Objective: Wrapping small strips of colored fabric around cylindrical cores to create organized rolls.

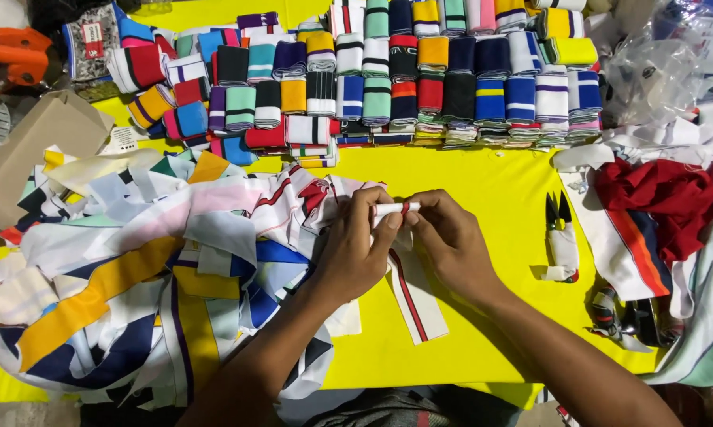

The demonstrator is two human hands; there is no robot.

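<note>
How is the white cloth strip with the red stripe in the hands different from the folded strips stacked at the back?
The white fabric strip with a red stripe hangs loose, pinched at its top by the left hand and right hand; the rows of folded multicoloured fabric strips lie untouched. It is one piece; they are many, neatly stacked. Both are striped cloth on the yellow table covering.

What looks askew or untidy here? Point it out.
The folded stacks run in neat rows, but those at the left end lie tilted and fanned out. The loose strips lie in a tangled heap. Both hands hold one white strip.
</note>
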